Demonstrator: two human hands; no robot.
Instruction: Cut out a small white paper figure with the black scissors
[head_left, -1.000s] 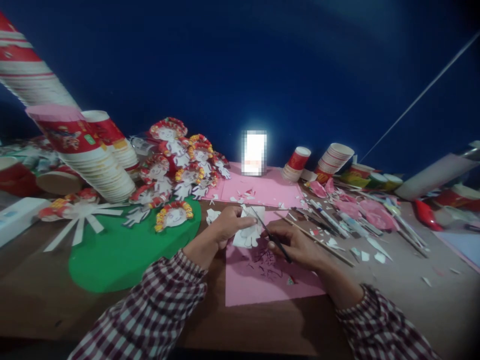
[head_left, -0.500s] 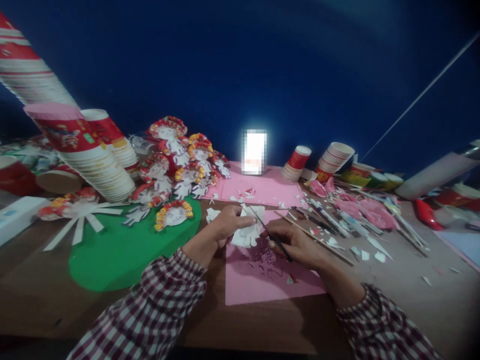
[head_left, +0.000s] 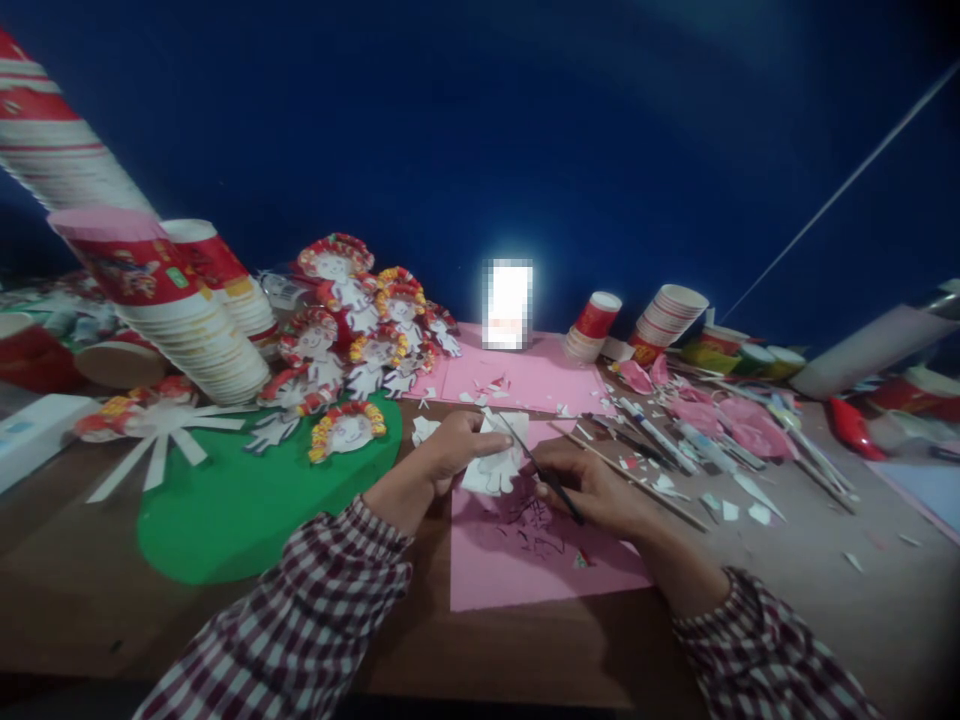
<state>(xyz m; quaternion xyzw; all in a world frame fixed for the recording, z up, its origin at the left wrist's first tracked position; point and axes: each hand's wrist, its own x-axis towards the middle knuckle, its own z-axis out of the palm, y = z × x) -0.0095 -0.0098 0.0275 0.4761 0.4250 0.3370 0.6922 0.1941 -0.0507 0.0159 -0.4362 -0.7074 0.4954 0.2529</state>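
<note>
My left hand (head_left: pixel 450 447) is closed on a white paper cutout (head_left: pixel 495 474), its thumb lying across the top. The cutout has a wavy lower edge and sits over a pink sheet (head_left: pixel 487 570) marked with dark scribbles. In my right hand (head_left: pixel 592 487) is a slim black-handled tool (head_left: pixel 556 487). Its thin upper end slants up and left to the cutout's edge. I cannot make out the kind of tip. The lower fingers of both hands are partly hidden.
Decorated paper figures (head_left: pixel 349 430) lie on and behind a green sheet (head_left: pixel 247 530) at left, beside tall stacks of paper cups (head_left: pixel 187 330). A blurred bright screen (head_left: pixel 508 305) stands at the back. Markers (head_left: pixel 660 435), a wooden stick (head_left: pixel 637 480) and paper scraps (head_left: pixel 759 513) lie at right.
My right hand and the black-handled tool have shifted very slightly. My left hand and the paper cutout hold nearly the same place.
</note>
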